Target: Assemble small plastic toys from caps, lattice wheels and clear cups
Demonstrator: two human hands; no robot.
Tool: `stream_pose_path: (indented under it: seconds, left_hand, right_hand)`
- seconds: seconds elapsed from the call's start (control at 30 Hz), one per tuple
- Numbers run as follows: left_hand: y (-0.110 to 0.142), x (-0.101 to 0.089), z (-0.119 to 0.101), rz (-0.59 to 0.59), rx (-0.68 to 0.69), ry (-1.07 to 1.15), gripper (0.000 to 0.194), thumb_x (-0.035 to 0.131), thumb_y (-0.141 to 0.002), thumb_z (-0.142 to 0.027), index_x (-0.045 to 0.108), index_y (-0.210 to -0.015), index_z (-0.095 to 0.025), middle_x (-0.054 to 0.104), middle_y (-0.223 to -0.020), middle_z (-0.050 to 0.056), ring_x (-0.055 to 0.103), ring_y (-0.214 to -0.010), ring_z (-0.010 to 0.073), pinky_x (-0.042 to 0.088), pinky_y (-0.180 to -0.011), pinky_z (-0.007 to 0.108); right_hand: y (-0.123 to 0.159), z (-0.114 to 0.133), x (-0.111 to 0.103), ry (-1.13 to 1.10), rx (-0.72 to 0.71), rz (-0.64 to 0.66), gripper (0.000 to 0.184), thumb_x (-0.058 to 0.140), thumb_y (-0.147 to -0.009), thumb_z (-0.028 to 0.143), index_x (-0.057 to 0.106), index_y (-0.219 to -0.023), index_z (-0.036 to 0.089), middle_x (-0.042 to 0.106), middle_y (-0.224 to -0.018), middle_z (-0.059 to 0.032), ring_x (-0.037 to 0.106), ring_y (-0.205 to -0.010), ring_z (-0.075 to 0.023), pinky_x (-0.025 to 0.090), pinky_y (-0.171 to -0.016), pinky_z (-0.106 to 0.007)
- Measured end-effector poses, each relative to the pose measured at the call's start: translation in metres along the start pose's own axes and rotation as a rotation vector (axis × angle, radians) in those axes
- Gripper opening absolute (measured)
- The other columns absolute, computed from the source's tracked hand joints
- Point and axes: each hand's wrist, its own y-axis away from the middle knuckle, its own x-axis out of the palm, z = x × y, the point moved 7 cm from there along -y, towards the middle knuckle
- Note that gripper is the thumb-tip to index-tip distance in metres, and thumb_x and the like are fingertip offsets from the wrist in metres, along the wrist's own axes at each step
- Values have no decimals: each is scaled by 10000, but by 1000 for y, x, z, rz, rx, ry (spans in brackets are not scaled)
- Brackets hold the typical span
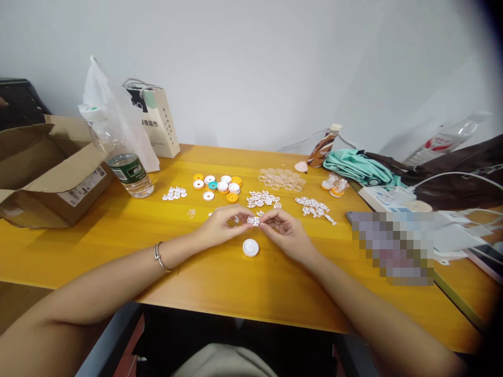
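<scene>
Between the fingertips of both hands is a small white plastic piece with cut-out holes (253, 221). My left hand (223, 225), below a silver bracelet on the wrist, pinches its left end. My right hand (286, 230) grips the right end with thumb and forefinger, the other fingers curled. Just below on the table lies a round white cap-like disc (250, 247). Beyond the hands is a pile of similar white cut-out pieces (263, 199), with a second group (312, 206) to the right. Some small white parts are partly hidden behind my left hand.
White, orange and teal round caps (222, 186), clear cups (281, 179) and small white knobbed parts (174, 193) lie farther back. A water bottle (128, 173) and cardboard box (74, 178) stand left. A pixelated flat object (393, 248) and power strip (387, 201) are right.
</scene>
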Motion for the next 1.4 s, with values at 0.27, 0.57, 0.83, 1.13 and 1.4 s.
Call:
stream_pose_path:
  seconds: [0.27, 0.57, 0.83, 1.13, 1.4]
  left_hand:
    - [1, 12, 16, -30, -257, 391, 175, 616, -760, -219, 541, -899, -145, 623, -852, 41, 599, -727, 106, 489, -673, 247]
    - [0, 14, 13, -24, -323, 440, 176, 643, -731, -194, 546, -861, -128, 593, -812, 25, 551, -714, 86, 457, -702, 232]
    - [1, 18, 11, -37, -340, 545, 190, 629, -745, -190, 540, -907, -143, 592, -865, 30, 559, -784, 100, 449, -760, 251]
    - [-1, 5, 18, -114, -389, 532, 142, 616, -747, -206, 544, -849, -140, 582, -793, 11, 538, -694, 84, 436, -620, 200]
    - [0, -2, 20, -81, -283, 418, 129, 588, -769, -192, 543, -877, -139, 576, -790, 20, 549, -722, 92, 455, -667, 215]
  right_hand:
    - [1, 2, 0, 53, -46, 10, 73, 598, -762, 234, 564, -823, 214, 596, -821, -16, 590, -796, -138, 484, -792, -316]
    - [2, 7, 3, 127, -85, -37, 83, 599, -763, 255, 534, -783, 205, 569, -760, -4, 572, -728, -131, 489, -724, -299]
    - [4, 10, 2, 138, -111, -73, 98, 580, -779, 236, 492, -818, 215, 540, -792, -6, 553, -740, -127, 473, -716, -290]
    - [1, 1, 3, 8, 8, 0, 290, 615, -753, 320, 421, -954, 243, 524, -885, -15, 544, -841, -138, 462, -781, -306]
    - [13, 0, 23, 475, 9, 364, 391, 733, -622, 338, 502, -910, 209, 526, -906, -28, 500, -844, -172, 427, -753, -314]
